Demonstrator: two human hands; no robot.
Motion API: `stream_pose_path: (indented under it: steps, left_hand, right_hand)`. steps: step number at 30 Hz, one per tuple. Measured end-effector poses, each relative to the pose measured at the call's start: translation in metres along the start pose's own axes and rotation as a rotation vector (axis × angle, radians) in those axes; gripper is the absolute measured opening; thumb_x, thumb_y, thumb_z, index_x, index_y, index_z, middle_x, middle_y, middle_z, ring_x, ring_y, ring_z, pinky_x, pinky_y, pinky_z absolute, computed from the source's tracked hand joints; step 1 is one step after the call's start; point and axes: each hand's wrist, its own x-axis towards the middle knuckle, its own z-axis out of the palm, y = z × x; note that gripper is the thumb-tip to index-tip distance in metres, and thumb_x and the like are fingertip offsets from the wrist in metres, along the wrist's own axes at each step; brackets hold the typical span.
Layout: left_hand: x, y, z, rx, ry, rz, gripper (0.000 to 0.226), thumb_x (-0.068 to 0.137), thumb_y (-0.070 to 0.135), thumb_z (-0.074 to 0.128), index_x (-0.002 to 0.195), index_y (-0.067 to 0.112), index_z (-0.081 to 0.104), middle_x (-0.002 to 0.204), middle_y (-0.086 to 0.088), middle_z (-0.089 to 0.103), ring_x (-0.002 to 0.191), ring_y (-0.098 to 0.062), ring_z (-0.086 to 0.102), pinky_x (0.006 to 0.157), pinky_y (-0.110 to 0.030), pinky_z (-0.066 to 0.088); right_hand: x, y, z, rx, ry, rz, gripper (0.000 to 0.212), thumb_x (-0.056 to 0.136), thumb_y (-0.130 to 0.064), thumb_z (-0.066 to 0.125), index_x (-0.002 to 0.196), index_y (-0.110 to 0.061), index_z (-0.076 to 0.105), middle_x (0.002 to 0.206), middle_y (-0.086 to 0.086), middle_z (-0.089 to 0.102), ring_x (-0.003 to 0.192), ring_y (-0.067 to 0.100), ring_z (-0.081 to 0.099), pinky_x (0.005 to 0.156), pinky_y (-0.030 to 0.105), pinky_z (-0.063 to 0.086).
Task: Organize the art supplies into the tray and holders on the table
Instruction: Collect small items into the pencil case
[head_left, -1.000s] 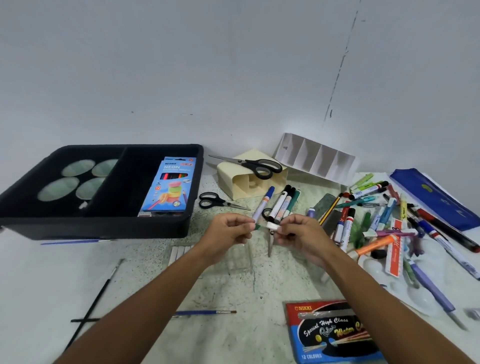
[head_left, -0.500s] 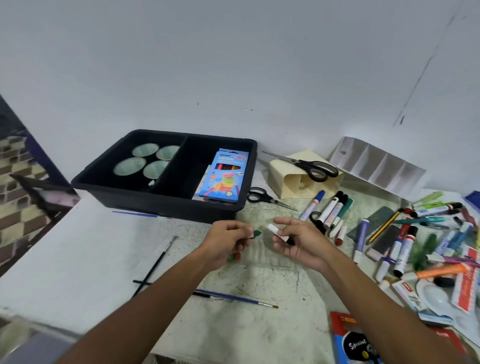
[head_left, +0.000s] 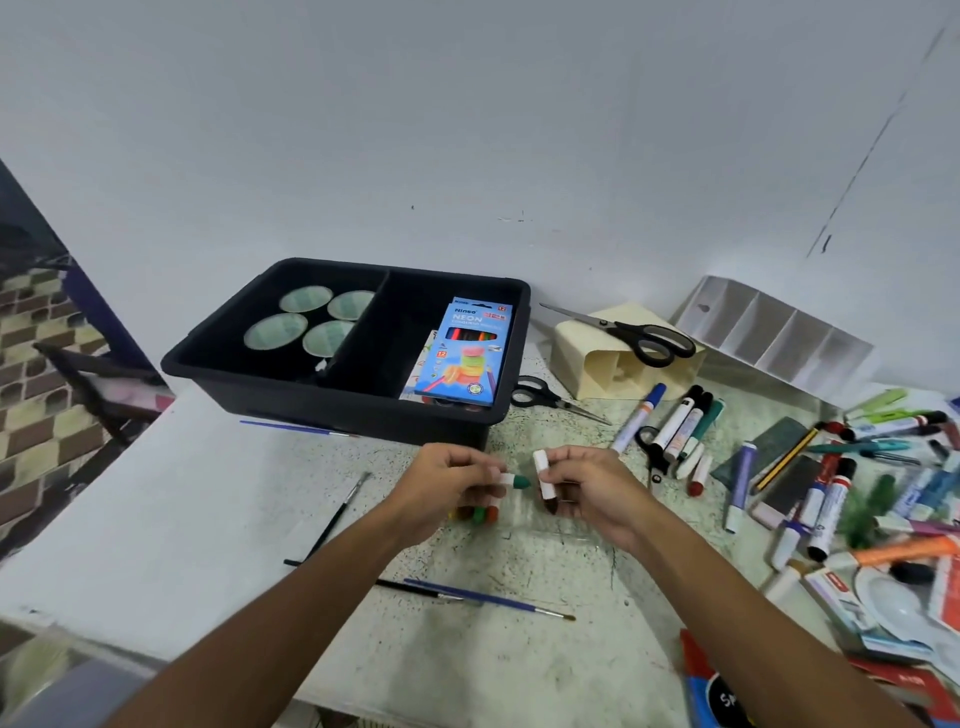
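Observation:
My left hand (head_left: 451, 484) pinches a green-tipped crayon (head_left: 516, 481) in a white wrapper, its tip pointing right. A few more crayons (head_left: 480, 513), red, green and orange, show under its fingers. My right hand (head_left: 589, 487) holds a white-wrapped crayon (head_left: 544, 478) upright with a dark lower end. Both hands hover over the table's middle, just in front of the black tray (head_left: 332, 395). The tray holds round paint pots (head_left: 306, 322) on its left side and a blue neon pencil box (head_left: 465, 353) leaning on its right.
A cream holder (head_left: 597, 364) lies on its side with black scissors (head_left: 644, 338) on it; smaller scissors (head_left: 545, 397) lie beside it. A white divided holder (head_left: 774, 332) leans on the wall. Markers and pens (head_left: 831, 467) crowd the right. Brushes (head_left: 467, 595) lie near me.
The view has swung left and the table edge shows. My hands have drawn apart slightly, each now holding a separate crayon; the right one is turned upright.

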Motion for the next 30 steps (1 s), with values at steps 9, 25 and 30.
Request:
stream_pose_path:
  steps: [9, 25, 30]
  left_hand:
    - [0.005, 0.004, -0.005, 0.260, -0.026, 0.047, 0.018, 0.075, -0.010, 0.074, 0.086, 0.004, 0.072, 0.092, -0.015, 0.073, 0.080, -0.020, 0.068, 0.075, -0.031, 0.059]
    - [0.017, 0.020, -0.001, 0.864, -0.219, 0.110, 0.022, 0.081, 0.001, 0.068, 0.075, 0.022, 0.072, 0.080, 0.003, 0.068, 0.073, -0.011, 0.064, 0.059, -0.020, 0.052]
    - [0.022, 0.024, 0.010, 0.959, -0.321, 0.092, 0.028, 0.086, 0.002, 0.052, 0.076, 0.018, 0.073, 0.072, 0.004, 0.064, 0.063, -0.005, 0.057, 0.052, -0.013, 0.042]
  right_hand:
    - [-0.001, -0.002, 0.005, -0.102, 0.110, -0.045, 0.019, 0.079, 0.012, 0.063, 0.080, -0.005, 0.070, 0.061, 0.011, 0.066, 0.045, 0.015, 0.053, 0.041, 0.021, 0.038]
    - [0.007, 0.006, 0.015, -0.338, 0.143, -0.165, 0.016, 0.079, 0.013, 0.067, 0.085, -0.002, 0.065, 0.059, 0.013, 0.065, 0.044, 0.020, 0.058, 0.042, 0.025, 0.045]
    - [0.008, 0.007, 0.015, -0.380, 0.158, -0.155, 0.014, 0.080, 0.010, 0.067, 0.085, -0.002, 0.066, 0.063, 0.017, 0.067, 0.046, 0.021, 0.058, 0.045, 0.027, 0.046]
